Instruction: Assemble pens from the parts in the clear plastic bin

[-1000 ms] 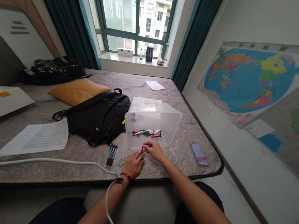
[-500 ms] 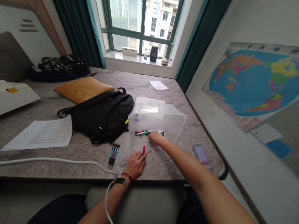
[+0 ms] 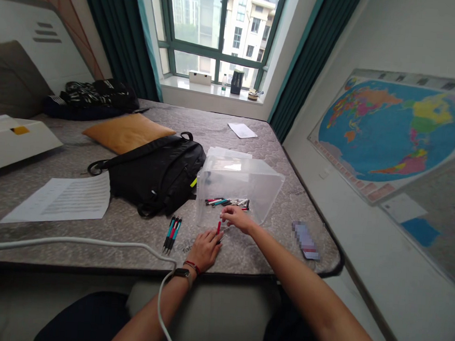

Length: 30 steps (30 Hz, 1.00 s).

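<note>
My left hand (image 3: pixel 206 247) rests on the mattress with its fingers curled over a red-ended pen (image 3: pixel 219 227); the rest of the pen is hidden. Just beyond it, my right hand (image 3: pixel 237 219) is in front of the open side of a clear plastic box (image 3: pixel 265 186) lying on its side. Its thumb and fingers are pinched together, and what is between them is too small to make out. Several red, black, blue and white pens (image 3: pixel 225 202) lie inside the box. Left of my left hand, three pens (image 3: pixel 172 234), two blue and one red, lie side by side.
A black backpack (image 3: pixel 157 173) lies left of the box, with a yellow cushion (image 3: pixel 129 132) behind. Printed paper (image 3: pixel 65 198) and a white cable (image 3: pixel 90 242) are at the left. A blurred-out phone-like object (image 3: pixel 305 241) lies near the right edge of the mattress (image 3: pixel 253 253).
My right hand has drawn back out of the box towards my left hand, uncovering more of the pens inside. My left hand stays in place. The view has shifted slightly.
</note>
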{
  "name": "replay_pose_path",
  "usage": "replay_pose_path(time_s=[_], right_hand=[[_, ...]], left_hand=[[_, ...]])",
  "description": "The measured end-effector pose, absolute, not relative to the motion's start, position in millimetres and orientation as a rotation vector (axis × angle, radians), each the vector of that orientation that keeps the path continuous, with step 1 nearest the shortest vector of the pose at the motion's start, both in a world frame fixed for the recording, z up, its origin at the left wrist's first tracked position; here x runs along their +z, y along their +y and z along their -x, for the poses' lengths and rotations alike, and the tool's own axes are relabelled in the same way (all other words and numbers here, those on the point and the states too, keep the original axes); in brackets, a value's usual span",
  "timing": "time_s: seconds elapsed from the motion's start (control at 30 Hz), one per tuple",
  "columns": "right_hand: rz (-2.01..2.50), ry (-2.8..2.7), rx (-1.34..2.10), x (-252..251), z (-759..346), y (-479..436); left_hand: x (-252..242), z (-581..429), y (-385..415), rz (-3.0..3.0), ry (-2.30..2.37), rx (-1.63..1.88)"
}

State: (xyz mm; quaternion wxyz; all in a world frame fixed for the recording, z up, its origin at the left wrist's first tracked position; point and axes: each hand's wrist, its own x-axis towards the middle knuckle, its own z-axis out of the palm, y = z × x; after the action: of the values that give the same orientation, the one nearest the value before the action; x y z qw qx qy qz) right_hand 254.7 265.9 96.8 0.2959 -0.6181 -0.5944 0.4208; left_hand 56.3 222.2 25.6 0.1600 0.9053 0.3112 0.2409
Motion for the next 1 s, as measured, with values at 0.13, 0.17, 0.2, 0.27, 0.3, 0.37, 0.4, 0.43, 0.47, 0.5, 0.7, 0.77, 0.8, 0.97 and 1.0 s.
replay_pose_path(time_s=[0.13,0.17,0.2,0.27,0.3,0.37,0.4,0.43,0.47,0.5,0.7,0.77,0.8,0.97,1.0], right_hand=[[1.508,-1.378,1.307,97,-248,250],[1.518,-1.365,1.290,97,-248,250],[1.530,-1.357,1.262,96,-247,249],[1.546,-1.348,1.203,93,-247,250],[1.551,-1.346,1.182,91,-248,251],[1.557,-1.343,1.166,87,-249,251],[1.559,-1.341,1.171,85,-249,250],[1.562,-1.338,1.180,83,-249,249],[1.564,-1.336,1.192,81,-250,249],[1.565,-1.333,1.203,80,-249,248],[1.547,-1.275,1.239,77,-248,245],[1.516,-1.248,1.257,75,-248,242],[1.501,-1.239,1.268,73,-248,240],[1.516,-1.280,1.292,56,-245,229],[1.518,-1.291,1.281,53,-244,227]], left_hand=[[26,-56,222,-2.596,0.902,0.699],[26,-56,221,-2.599,0.904,0.698],[25,-56,221,-2.603,0.904,0.696],[25,-56,221,-2.608,0.905,0.693],[25,-56,222,-2.609,0.904,0.693],[25,-56,222,-2.607,0.903,0.695],[25,-56,222,-2.605,0.901,0.697],[25,-56,222,-2.603,0.899,0.698],[25,-56,222,-2.602,0.900,0.699],[25,-57,221,-2.599,0.901,0.702],[24,-57,222,-2.610,0.906,0.691],[24,-57,222,-2.620,0.909,0.679],[24,-57,222,-2.624,0.911,0.678],[24,-57,221,-2.643,0.913,0.692],[24,-57,221,-2.643,0.913,0.697]])
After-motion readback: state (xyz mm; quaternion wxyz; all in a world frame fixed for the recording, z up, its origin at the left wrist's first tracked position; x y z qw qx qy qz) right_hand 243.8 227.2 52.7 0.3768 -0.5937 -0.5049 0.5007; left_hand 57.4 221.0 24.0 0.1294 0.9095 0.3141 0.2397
